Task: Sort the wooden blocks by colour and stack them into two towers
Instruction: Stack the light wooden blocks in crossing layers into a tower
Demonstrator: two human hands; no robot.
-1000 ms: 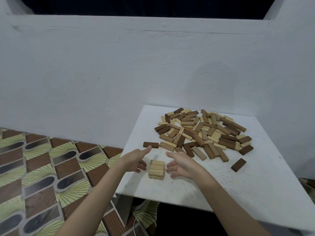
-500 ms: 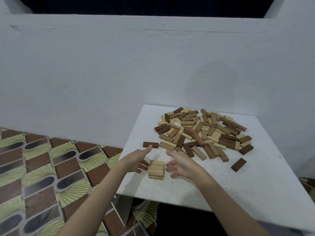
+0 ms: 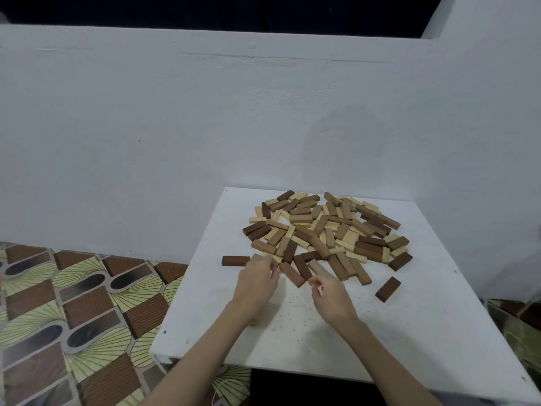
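A loose pile of wooden blocks, dark brown, mid brown and pale, covers the far half of the white table. My left hand is at the pile's near left edge. Its fingers curl around the end of a pale block, and the grip is hidden. My right hand is at the near edge, thumb and forefinger pinched together at the near end of a tan block. The small pale stack is almost hidden under my left forearm.
One dark block lies alone left of the pile, another alone at the right. A white wall stands right behind the table. The table's left edge drops to patterned floor tiles.
Both hands have left the sides of the small pale stack and moved forward to the near edge of the pile. The view has tilted down a little.
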